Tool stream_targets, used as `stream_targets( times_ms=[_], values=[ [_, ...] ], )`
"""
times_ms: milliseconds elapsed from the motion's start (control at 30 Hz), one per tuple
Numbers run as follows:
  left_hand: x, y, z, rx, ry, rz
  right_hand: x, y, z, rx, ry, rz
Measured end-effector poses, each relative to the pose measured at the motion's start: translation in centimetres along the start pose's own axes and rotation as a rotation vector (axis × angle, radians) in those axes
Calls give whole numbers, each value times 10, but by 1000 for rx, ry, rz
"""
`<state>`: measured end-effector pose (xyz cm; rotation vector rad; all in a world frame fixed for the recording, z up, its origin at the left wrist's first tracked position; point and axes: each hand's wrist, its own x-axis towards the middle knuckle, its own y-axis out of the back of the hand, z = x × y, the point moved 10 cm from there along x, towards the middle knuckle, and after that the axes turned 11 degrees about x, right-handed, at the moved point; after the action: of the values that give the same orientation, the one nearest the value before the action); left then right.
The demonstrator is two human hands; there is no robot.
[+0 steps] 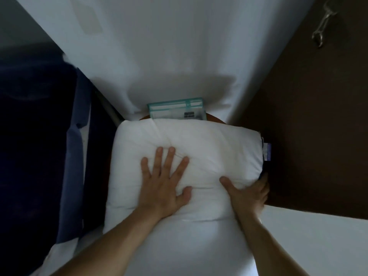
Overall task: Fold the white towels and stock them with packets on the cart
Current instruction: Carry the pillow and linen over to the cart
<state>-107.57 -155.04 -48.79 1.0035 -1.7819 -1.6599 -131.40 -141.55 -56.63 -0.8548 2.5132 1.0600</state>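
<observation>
Your surroundings suggest hotel housekeeping: a white wall [169,46], a brown door [308,116] with a metal latch [322,24], and a blue cloth bag [39,126] beside you.

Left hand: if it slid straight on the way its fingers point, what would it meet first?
The left hand lies flat on the towel, so only more towel at first; past its far edge, likely the teal packet, though depth is unclear.

Left hand [165,184] presses white towel [199,140]; right hand [247,193] grips its edge.

soft matt white cloth towel [199,148]
</observation>
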Motion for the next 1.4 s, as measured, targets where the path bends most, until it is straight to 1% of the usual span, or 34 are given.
stream_targets(
  times_ms=[33,67,167,200,267,333,400,533,633,667,733,767,833,867,933,967,1033,1100,1167,1233,1267,1333,1400],
  values=[
    [-4,5,-10,-28,30,18,2,-8,7,44,-35,-67],
    [-9,9,-25,-65,101,23,4,-13,10,56,-38,-115],
    [-33,6,-81,-193,414,-46,6,-17,18,91,-50,-142],
    [-42,0,-95,-266,476,-80,7,-18,20,111,-56,-147],
    [-56,-6,-113,-517,573,-122,12,-18,23,148,-55,-167],
    [-72,-18,-129,-838,719,-125,17,-18,24,195,-51,-190],
    [-87,-35,-136,-1088,850,-145,16,-18,22,264,-40,-201],
    [-105,-63,-141,-1315,976,-235,9,-18,13,259,-47,-224],
    [-103,-67,-135,-1408,990,-313,13,-14,7,286,-11,-234],
    [-102,-65,-131,-1422,983,-319,18,-18,13,303,-36,-274],
    [-102,-54,-127,-1420,981,-307,33,-39,43,358,-188,-441],
    [-104,-50,-127,-1414,983,-289,25,-44,43,360,-254,-533],
    [-109,-41,-126,-1424,984,-254,-1,-41,28,419,-334,-630],
    [-112,-36,-124,-1443,972,-239,-11,-37,24,434,-368,-616],
    [-119,-22,-119,-1472,967,-221,-29,-29,12,435,-358,-609],
    [-124,-16,-117,-1487,967,-227,-33,-23,8,436,-318,-590],
    [-132,-2,-113,-1522,931,-245,-38,-3,-14,487,-141,-509],
    [-143,7,-108,-1572,920,-247,-45,14,-29,507,-21,-464],
    [-154,20,-102,-1605,906,-251,-59,32,-33,515,5,-454],
    [-166,32,-97,-1646,880,-246,-78,50,-30,541,-10,-475],
    [-171,40,-94,-1665,839,-245,-88,60,-26,569,-29,-472],
    [-178,56,-89,-1674,737,-234,-116,84,-22,622,-13,-443],
    [-190,71,-83,-1667,680,-217,-143,110,-12,666,17,-375]
  ],
)
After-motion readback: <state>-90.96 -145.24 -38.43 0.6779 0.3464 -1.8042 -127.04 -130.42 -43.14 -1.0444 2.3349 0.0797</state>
